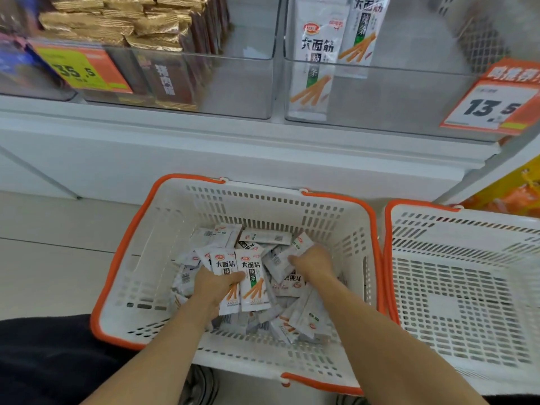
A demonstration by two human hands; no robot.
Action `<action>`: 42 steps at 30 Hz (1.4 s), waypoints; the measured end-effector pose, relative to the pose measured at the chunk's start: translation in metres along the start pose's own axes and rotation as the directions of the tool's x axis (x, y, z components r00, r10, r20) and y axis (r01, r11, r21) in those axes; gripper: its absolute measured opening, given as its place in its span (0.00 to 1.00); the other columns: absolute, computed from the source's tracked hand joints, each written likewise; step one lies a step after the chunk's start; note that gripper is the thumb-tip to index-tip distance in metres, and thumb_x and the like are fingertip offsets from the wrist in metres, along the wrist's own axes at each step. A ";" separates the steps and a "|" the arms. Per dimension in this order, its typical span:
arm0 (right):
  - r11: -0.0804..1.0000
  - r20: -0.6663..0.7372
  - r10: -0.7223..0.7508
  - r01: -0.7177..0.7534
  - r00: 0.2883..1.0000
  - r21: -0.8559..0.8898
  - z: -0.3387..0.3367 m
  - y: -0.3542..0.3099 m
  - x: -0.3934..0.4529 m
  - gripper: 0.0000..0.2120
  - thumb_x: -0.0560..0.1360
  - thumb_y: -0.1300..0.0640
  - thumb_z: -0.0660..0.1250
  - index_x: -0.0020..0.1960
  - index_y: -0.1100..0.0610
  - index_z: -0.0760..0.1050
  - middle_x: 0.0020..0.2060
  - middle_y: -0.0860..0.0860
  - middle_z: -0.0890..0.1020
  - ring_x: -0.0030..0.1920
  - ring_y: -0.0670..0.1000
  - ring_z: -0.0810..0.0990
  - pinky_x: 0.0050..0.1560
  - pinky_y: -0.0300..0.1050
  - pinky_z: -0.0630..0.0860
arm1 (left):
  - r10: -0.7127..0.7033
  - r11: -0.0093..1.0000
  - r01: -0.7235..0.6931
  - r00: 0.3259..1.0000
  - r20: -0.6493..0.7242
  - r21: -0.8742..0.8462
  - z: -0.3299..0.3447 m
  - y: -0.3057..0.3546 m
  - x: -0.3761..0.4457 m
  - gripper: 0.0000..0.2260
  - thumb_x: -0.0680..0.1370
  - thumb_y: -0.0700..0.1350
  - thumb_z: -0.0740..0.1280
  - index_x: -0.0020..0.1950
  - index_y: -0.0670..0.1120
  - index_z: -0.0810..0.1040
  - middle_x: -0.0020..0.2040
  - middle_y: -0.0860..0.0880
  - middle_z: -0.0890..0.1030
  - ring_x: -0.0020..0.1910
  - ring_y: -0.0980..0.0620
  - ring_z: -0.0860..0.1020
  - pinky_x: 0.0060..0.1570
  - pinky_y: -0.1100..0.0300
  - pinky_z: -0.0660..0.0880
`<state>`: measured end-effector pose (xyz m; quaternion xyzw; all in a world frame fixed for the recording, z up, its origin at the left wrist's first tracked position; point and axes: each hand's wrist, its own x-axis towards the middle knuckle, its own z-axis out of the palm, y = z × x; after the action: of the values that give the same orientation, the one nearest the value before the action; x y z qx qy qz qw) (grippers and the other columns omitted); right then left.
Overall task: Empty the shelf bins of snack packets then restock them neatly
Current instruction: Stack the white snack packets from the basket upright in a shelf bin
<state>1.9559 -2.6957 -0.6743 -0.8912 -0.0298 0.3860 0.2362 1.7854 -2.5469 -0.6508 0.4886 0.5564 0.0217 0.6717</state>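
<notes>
Below shelf bins (380, 95) tagged 13.5, left hand (214, 283) grips two 大面筋 packets (242, 280), right hand (314, 263) pinches another packet (287, 258) in basket (140, 229).

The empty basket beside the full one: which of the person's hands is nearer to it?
Right. The right hand is in the full basket's half next to the empty basket; the left hand is farther away.

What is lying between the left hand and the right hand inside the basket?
In the head view, snack packets fill the stretch between the left hand and the right hand in the basket. The left hand holds upright packets; the right hand grips another.
</notes>
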 end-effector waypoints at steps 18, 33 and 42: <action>0.952 0.127 -0.144 0.102 0.981 0.287 0.000 -0.017 -0.063 0.07 0.74 0.57 0.74 0.44 0.54 0.75 0.38 0.51 0.82 0.34 0.47 0.79 0.32 0.41 0.77 | 0.147 0.987 -0.150 0.988 0.051 0.062 0.008 0.009 -0.011 0.16 0.69 0.30 0.77 0.54 0.40 0.81 0.46 0.43 0.86 0.45 0.43 0.85 0.44 0.48 0.82; 0.800 0.441 -0.154 -0.150 0.884 0.580 -0.008 0.002 -0.095 0.13 0.80 0.55 0.69 0.57 0.65 0.80 0.44 0.56 0.83 0.43 0.53 0.80 0.41 0.47 0.79 | 0.092 0.994 -0.076 0.966 0.240 -0.074 -0.004 0.027 -0.060 0.11 0.72 0.31 0.73 0.54 0.35 0.81 0.49 0.34 0.84 0.45 0.34 0.84 0.42 0.42 0.83; 0.717 0.405 -0.317 -0.063 0.858 0.694 -0.018 -0.009 -0.107 0.05 0.80 0.58 0.66 0.50 0.60 0.77 0.39 0.54 0.82 0.35 0.49 0.79 0.36 0.43 0.73 | 0.059 0.984 -0.014 0.964 0.258 -0.175 0.000 0.038 -0.073 0.15 0.72 0.34 0.74 0.59 0.36 0.81 0.53 0.33 0.84 0.50 0.32 0.83 0.53 0.33 0.78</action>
<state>1.8952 -2.7202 -0.5877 -0.6049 -0.0082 0.5669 0.5592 1.7769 -2.5688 -0.5723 0.4376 0.4495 0.0172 0.7786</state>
